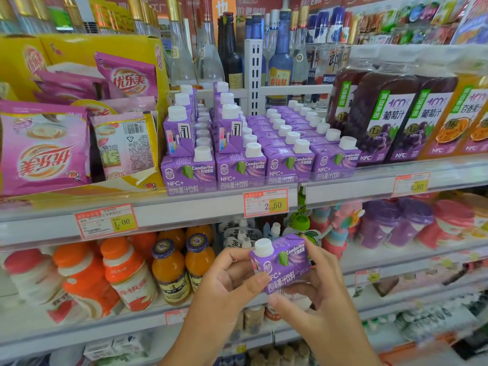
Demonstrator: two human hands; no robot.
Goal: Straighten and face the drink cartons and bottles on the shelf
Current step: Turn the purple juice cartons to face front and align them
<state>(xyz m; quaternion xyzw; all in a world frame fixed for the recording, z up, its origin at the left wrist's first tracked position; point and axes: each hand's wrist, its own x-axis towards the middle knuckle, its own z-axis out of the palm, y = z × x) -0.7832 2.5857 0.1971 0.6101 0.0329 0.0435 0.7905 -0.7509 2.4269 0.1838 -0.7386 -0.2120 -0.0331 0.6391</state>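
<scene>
A small purple juice carton (284, 262) with a white cap is held in front of the lower shelf, its label facing me and tilted. My left hand (227, 283) grips its left side with thumb on the front. My right hand (314, 291) holds its right side and bottom. On the shelf above stand rows of the same purple cartons (264, 165), front ones facing out. Two stacks of cartons (179, 128) sit on top of the left rows, turned sideways. Dark grape juice bottles (380, 120) stand to the right.
Pink snack packets in a yellow display box (79, 114) fill the left of the shelf. Glass liquor bottles (280, 56) stand behind. Orange and white drink bottles (126, 273) and juice bottles (171, 270) line the lower shelf. Price tags (265, 203) hang on the shelf edge.
</scene>
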